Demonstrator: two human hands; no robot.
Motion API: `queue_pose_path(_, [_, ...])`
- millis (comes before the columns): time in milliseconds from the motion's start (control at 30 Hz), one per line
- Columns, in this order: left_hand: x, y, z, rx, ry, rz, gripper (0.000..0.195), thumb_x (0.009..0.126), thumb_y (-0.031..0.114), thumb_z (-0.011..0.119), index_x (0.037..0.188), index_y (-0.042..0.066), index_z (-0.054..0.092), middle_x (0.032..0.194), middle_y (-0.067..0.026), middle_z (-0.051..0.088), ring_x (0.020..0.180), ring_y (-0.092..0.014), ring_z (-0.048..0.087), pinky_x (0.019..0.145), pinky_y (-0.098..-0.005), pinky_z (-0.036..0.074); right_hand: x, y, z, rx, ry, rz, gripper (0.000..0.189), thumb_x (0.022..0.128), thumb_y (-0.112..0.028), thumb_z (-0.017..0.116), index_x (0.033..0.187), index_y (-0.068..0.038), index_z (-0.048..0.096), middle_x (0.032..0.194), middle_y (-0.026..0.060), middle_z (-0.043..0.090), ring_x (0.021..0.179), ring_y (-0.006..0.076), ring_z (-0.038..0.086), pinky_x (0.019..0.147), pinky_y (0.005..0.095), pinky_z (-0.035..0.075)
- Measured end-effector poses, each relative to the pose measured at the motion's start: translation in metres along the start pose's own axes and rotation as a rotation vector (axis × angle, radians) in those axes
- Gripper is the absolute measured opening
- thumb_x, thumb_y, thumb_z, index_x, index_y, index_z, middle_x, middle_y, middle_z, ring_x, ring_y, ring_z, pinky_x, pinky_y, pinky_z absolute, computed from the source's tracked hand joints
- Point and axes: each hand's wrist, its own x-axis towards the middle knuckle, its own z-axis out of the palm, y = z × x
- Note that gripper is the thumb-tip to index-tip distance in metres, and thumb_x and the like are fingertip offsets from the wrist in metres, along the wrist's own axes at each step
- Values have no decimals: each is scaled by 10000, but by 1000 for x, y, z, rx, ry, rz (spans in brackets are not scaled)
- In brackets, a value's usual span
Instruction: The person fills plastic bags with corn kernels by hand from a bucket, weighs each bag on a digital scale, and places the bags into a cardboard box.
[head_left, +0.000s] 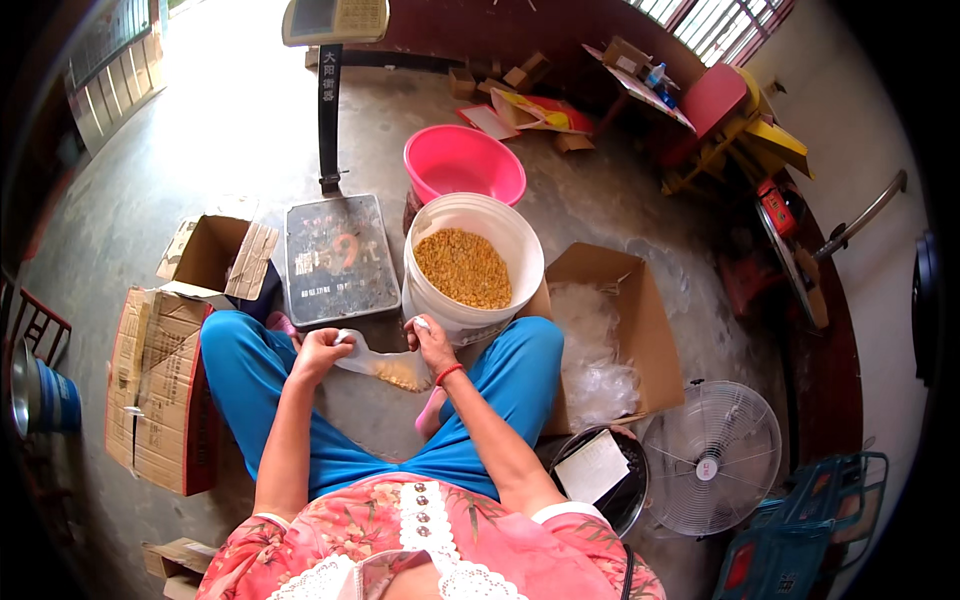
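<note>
A clear plastic bag (386, 366) hangs between my two hands, with a small amount of yellow-orange granular food at its bottom. My left hand (324, 352) pinches the bag's left upper corner. On the other side, my right hand (433, 343), with a red beaded bracelet at its wrist, grips the right upper corner. Just beyond that hand stands a white plastic bucket (525, 240), partly filled with orange-yellow granules (463, 268). A platform scale (343, 259) lies to the bucket's left, its display head (335, 21) on a black post.
Right of the bucket, an open cardboard box (652, 337) holds clear plastic bags (600, 375). A pink basin (465, 161) sits behind the bucket. Cardboard boxes (154, 390) stand at left. A round fan (709, 457) and a black container with paper (592, 469) are at lower right.
</note>
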Motion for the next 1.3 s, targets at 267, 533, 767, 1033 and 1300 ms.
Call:
queue_pose_path(267, [-3,2,8,14,192,104,181,748,180,664,742,0,648,724,-22,597,663,-80,523,618,-222,390,-11,37,-11,-570,219,-116,146,841,-173,502,798,-66,591,693,60,549,641,146,533,602,271,431])
queue_pose_path(533, [18,-6,22,-160,-31,169,454,772,88,623,1207,61,495,965,-28,599,891,-87,532,764,-242,440,-4,3,11,-531,89,-234,81,733,-113,610,781,-47,605,670,71,552,580,159,540,550,273,433])
queue_pose_path(767, [18,-62,42,474,-77,157,353,692,119,639,1037,79,575,802,-128,608,735,-239,589,665,-330,461,-9,26,28,-549,-212,-180,86,724,-68,605,804,-36,608,645,30,588,572,63,539,541,214,443])
queue_pose_path(1033, [23,-90,51,453,-255,105,247,750,143,616,945,3,558,833,-160,604,753,-229,583,686,-328,446,-6,52,20,-554,-239,23,102,709,-61,572,800,-34,612,692,57,615,631,111,580,606,241,464])
queue_pose_path(1300, [24,-126,46,489,-326,-40,279,758,202,623,990,55,579,899,-148,620,862,-268,591,745,-347,446,-5,69,24,-708,-371,1,110,678,-55,559,767,-30,618,702,78,618,634,145,597,611,264,480])
